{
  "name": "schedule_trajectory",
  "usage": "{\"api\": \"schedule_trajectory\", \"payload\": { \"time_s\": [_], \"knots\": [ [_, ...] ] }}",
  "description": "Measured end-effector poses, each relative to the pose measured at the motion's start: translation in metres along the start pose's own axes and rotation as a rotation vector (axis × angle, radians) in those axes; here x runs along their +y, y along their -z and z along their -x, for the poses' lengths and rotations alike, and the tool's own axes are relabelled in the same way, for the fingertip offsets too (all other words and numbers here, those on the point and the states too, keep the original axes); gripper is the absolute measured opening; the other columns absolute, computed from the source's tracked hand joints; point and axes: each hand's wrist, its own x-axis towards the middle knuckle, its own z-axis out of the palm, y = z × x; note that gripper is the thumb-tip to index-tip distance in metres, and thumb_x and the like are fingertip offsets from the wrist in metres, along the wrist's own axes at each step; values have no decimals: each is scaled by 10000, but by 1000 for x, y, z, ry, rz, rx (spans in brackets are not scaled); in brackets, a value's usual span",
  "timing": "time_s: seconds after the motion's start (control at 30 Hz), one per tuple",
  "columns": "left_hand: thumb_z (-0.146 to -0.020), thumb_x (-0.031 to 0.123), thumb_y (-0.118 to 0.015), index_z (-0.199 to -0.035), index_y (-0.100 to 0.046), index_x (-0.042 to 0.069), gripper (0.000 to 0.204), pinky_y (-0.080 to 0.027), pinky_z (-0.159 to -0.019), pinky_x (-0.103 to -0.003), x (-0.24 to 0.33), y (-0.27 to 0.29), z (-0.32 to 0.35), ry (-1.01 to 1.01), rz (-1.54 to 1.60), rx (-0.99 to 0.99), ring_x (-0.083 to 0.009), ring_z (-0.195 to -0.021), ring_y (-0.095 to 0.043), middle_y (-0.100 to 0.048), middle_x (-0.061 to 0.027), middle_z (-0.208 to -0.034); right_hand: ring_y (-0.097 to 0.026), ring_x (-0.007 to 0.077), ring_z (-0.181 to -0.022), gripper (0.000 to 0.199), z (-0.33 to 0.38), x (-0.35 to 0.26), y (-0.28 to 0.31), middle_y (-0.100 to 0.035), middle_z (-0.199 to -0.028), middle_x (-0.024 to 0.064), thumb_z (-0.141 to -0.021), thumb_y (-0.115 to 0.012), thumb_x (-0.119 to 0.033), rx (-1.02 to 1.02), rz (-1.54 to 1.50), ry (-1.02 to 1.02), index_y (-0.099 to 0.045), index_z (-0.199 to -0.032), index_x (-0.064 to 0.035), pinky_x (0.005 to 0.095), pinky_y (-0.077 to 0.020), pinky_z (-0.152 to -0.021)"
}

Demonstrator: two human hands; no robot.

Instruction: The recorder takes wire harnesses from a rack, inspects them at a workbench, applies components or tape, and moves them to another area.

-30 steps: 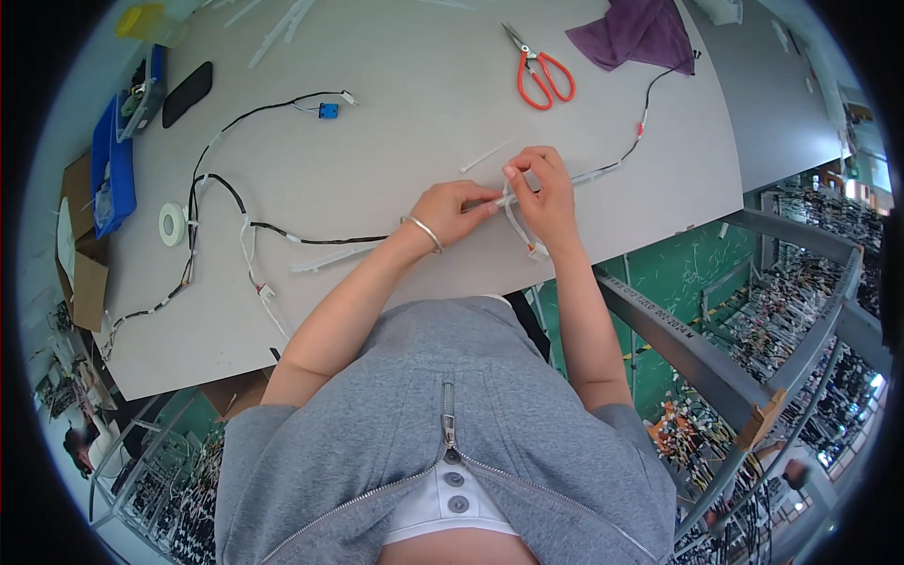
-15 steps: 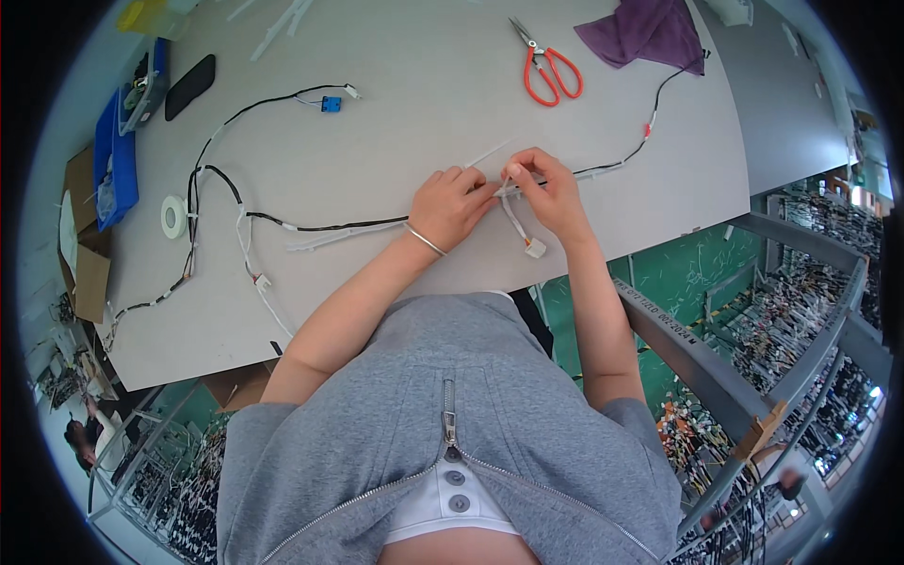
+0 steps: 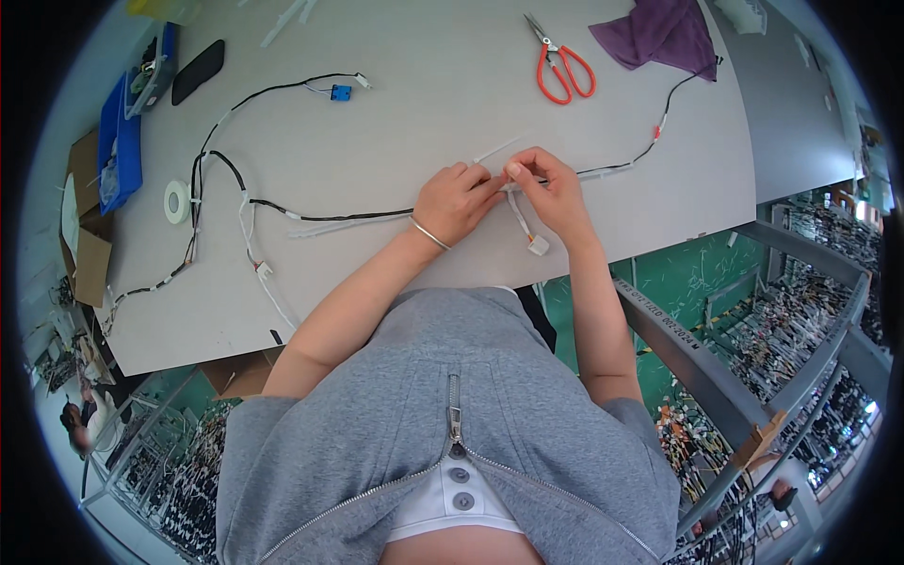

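A wire harness [image 3: 325, 217], wrapped in black tape with white ties along it, runs across the table and passes under both hands. My left hand [image 3: 457, 201] is closed around it, fingertips meeting those of the other hand. My right hand [image 3: 551, 196] has thumb and forefinger pinched at the same spot, seemingly on a small white cable tie; the fingers hide most of it. Just beyond the left knuckles a thin white strip [image 3: 496, 149] sticks out. Below the fingers hangs a short branch ending in a white connector [image 3: 538, 246].
Red-handled scissors [image 3: 566, 74] and a purple cloth [image 3: 654, 36] lie at the far right. A tape roll [image 3: 177, 202], a black phone [image 3: 199, 72] and a blue bin [image 3: 121, 158] are on the left. A blue connector [image 3: 341, 93] ends another branch. Metal frame rails [image 3: 697, 348] stand beside the table.
The view has shifted slightly, so table items sit a little farther right. Both hands stay at the same place on the harness, with only small finger movement.
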Motion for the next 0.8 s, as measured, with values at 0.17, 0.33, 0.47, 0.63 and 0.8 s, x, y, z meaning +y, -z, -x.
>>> {"api": "schedule_trajectory", "payload": {
  "time_s": [0.17,0.33,0.47,0.63,0.8],
  "knots": [
    [-805,193,-740,-1031,-720,148,231,-499,-667,-336,0,1,0,42,-4,9,-193,-780,-586,-603,10,-886,-662,139,-906,142,12,-25,-2,-703,-944,53,-983,-628,-141,-3,202,15,-652,-1012,-4,278,-508,-846],
    [-779,171,-767,-993,-720,123,224,-503,-683,-351,-3,0,-3,50,114,20,-219,-808,-620,-652,-10,-891,-673,161,-908,141,14,-24,-4,-708,-932,64,-966,-644,-129,9,203,68,-656,-1027,-3,283,-514,-830],
    [-779,176,-770,-1002,-726,129,232,-503,-680,-348,-3,2,-7,62,125,3,-218,-792,-614,-653,-6,-889,-681,169,-906,145,14,-19,3,-707,-930,67,-957,-652,-128,166,249,61,-664,-1039,-8,304,-526,-796],
    [-789,174,-771,-1033,-741,150,246,-497,-671,-340,-5,-1,-4,94,137,0,-217,-769,-604,-663,-4,-896,-683,231,-809,126,53,-20,-12,-689,-899,84,-901,-695,-121,224,616,-161,-661,-984,-32,329,-530,-709],
    [-811,190,-755,-1031,-737,167,222,-497,-676,-342,-3,-1,-9,80,140,-5,-212,-777,-602,-680,9,-920,-645,252,-664,168,69,-6,-35,-629,-812,92,-818,-733,-79,279,741,4,-641,-956,-58,357,-533,-638]
  ]
}}
